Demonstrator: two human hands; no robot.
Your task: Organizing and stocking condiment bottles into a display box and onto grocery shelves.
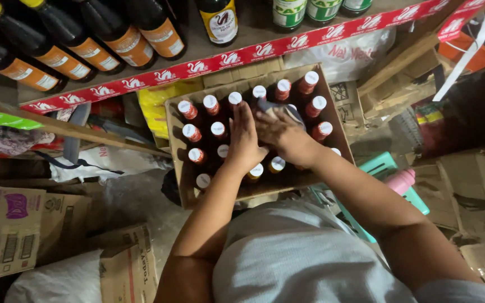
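Far left: flattened cardboard boxes on the floor, a white sack below them. Above, a shelf with a red printed edge strip carries a row of dark bottles with orange labels, lying tilted.

Centre: open cardboard carton packed with small bottles, white caps over red shrink sleeves, standing upright in rows. A few caps toward the near edge sit on amber necks instead.

Left hand lies flat, palm down, over the middle of the carton, fingers together and pointing toward the shelf. It rests on the bottle tops, covering several; not closed round any one bottle that shows. Cannot tell if anything is pinched under the palm.

Right hand just beside it, touching or nearly touching the left hand, knuckles up. It presses a grey-blue cloth onto the bottle caps in the far right part of the carton; the cloth sticks out past the fingertips. Fingers curled over the cloth, holding it.

Right of the carton: a teal plastic stool, a pink bottle on it, then loose brown cardboard. White plastic bag sits behind the carton under the shelf.
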